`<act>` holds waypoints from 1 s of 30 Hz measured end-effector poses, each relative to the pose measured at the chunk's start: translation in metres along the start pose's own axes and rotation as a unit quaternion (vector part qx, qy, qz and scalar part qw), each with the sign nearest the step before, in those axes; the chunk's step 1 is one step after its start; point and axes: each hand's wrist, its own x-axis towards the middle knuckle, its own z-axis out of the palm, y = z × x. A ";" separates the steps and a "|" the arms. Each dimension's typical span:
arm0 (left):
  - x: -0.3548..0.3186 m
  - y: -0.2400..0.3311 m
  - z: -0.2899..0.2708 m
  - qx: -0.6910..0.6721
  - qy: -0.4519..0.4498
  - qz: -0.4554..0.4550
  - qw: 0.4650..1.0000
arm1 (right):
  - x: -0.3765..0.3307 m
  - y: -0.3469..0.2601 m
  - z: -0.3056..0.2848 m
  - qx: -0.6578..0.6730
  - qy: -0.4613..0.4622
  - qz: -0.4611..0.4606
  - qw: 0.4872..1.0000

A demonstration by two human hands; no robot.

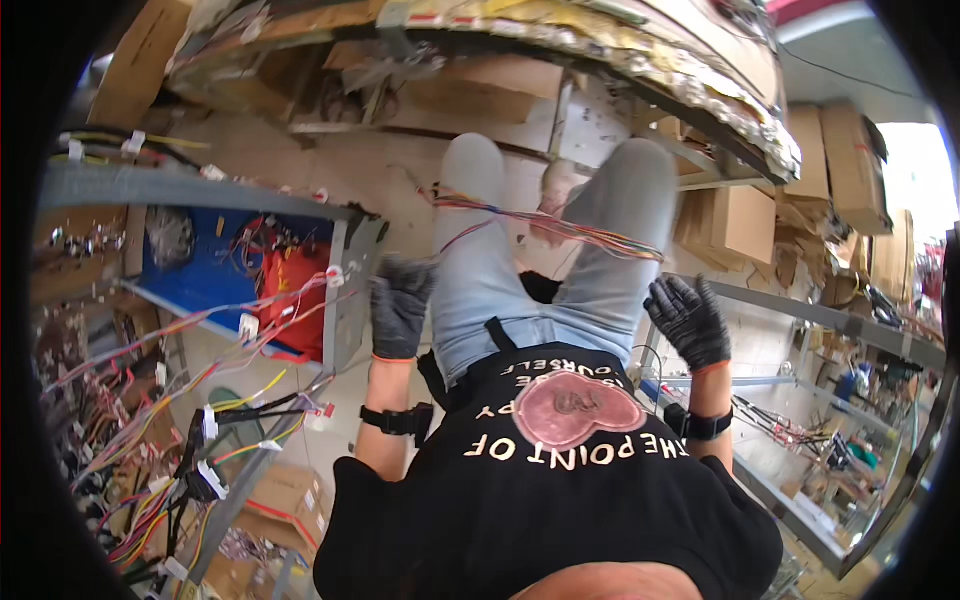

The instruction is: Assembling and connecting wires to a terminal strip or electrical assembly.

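Observation:
A bundle of thin wires, red, yellow, purple and other colours, lies across both my thighs. My left hand, in a dark grey glove with an orange cuff, is beside my left hip, close to the metal frame on that side. It holds nothing and its fingers are stretched, somewhat blurred. My right hand, gloved the same way, is raised off my right thigh with its fingers apart and nothing in them. Neither hand touches the wire bundle.
On the left, a metal-framed rack carries a blue tray and many hanging wire harnesses. A cluttered workbench edge runs ahead. Cardboard boxes stand at the right, behind a metal-framed stand.

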 end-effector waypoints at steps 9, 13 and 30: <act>0.035 -0.030 -0.041 0.164 0.131 -0.234 0.949 | 0.103 0.182 0.080 -0.859 -0.216 -0.459 0.069; 0.087 0.002 -0.017 0.002 0.087 -0.285 0.954 | 0.197 0.226 0.057 -0.864 -0.425 -0.237 0.124; -0.016 0.092 0.051 0.268 -0.032 -0.086 0.959 | 0.184 0.242 0.166 -0.730 -0.304 -0.090 0.605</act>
